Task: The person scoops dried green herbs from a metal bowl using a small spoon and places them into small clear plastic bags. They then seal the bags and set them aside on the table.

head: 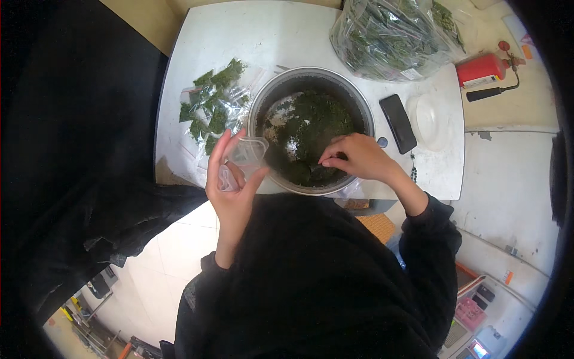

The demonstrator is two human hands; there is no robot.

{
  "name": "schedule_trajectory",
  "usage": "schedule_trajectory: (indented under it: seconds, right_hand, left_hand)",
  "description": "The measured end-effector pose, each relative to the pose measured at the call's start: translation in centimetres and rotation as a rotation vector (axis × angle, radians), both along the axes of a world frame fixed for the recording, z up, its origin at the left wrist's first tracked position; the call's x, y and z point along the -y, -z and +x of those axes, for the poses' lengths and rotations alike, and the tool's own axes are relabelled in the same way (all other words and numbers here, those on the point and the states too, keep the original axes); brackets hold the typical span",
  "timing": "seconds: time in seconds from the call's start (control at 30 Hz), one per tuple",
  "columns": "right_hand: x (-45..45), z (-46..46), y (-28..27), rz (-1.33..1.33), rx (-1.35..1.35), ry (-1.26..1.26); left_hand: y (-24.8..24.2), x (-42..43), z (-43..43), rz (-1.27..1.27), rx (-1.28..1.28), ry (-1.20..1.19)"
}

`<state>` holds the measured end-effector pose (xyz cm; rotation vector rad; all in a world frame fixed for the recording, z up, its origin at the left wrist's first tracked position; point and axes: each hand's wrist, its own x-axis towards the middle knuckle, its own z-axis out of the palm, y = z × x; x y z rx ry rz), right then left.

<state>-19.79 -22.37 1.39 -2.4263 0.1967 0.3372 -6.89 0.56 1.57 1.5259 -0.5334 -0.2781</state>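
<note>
My left hand (235, 179) holds a clear plastic container or small bag (246, 150) with its mouth towards the pot; folded clear plastic (228, 178) rests in the same palm. In front of me stands a round metal pot (367, 105), partly filled with crushed dark-green dried leaves (316, 114). Over the pot's near right part is my right hand (354, 157), its thumb and fingertips brought together; whether they pinch anything is not clear. Small clear bags filled with green leaf (217, 119) lie in a loose pile left of the pot.
At the back right of the white table (224, 31) sits a large clear bag of green-filled packets (385, 40). Right of the pot are a black phone (398, 123), a round blue-grey object (382, 142), a white plastic lid or dish (428, 121) and dark beads (413, 172).
</note>
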Motion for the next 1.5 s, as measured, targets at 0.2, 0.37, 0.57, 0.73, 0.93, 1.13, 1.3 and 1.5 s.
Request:
schedule_trajectory:
  seconds: [0.2,0.37,0.57,0.73,0.93,1.13,1.3,1.5]
  right_hand:
    - [2.0,-0.4,-5.3,0.190,0.110,0.273]
    - [0.9,-1.1,-8.1,0.134,0.367,0.491]
    - [-2.3,-1.0,-7.6,-0.297,0.587,0.484]
    - [-2.7,-1.3,-6.7,-0.762,0.782,0.310]
    - [-2.2,-0.8,-7.6,-0.641,0.762,0.439]
    - [-3.6,1.4,-6.6,-0.313,0.710,0.227]
    - [-2.4,1.2,-6.5,0.138,0.673,0.312]
    - [-2.8,1.1,-6.5,0.445,0.601,0.335]
  left_hand:
    - [0.0,2.0,-0.3,-0.020,0.026,0.109]
    - [2.0,5.0,-0.4,-0.083,0.082,0.201]
    - [0.2,7.2,-1.7,-0.187,-0.161,0.261]
    - [0.3,7.3,-1.8,-0.223,-0.098,0.276]
    - [1.5,7.3,-1.8,-0.271,-0.112,0.235]
    - [0.0,6.8,-2.3,-0.039,-0.035,0.178]
    - [0.6,6.4,-1.5,-0.294,-0.104,0.332]
    - [-0.3,4.4,-1.4,-0.190,-0.134,0.321]
